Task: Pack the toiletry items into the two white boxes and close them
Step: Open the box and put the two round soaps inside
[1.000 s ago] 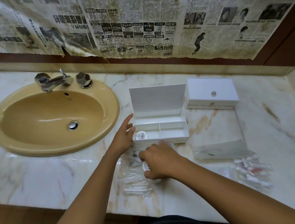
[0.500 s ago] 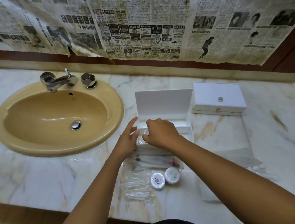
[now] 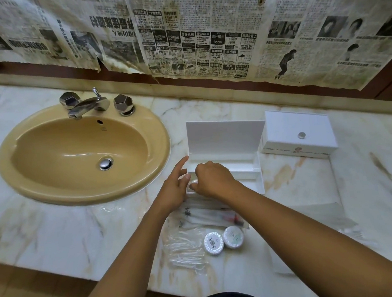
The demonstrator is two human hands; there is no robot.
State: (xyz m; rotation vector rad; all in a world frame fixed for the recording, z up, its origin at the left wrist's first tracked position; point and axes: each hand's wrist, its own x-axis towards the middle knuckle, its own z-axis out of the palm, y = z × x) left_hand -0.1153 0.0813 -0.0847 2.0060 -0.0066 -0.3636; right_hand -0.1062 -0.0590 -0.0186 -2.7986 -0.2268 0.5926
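Nearest us on the tabletop (image 3: 55, 231), two round wrapped soaps (image 3: 223, 240) lie short of the open white box (image 3: 225, 145), beside clear packets (image 3: 187, 251). Our right hand (image 3: 213, 178) curls over the box's front-left compartment, pinching a small round item (image 3: 193, 186). Our left hand (image 3: 173, 189) rests straight-fingered on that corner. The closed box (image 3: 298, 132) stands just right of it.

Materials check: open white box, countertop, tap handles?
Open white box: looks like matte rigid card or thin plastic; flat stiff lid, no glare. Cannot tell which.
Countertop: polished marble or a marble-look stone; cream with brown veins, glossy reflections.
Tap handles: chromed metal by the look; faceted, mirror-bright highlights.
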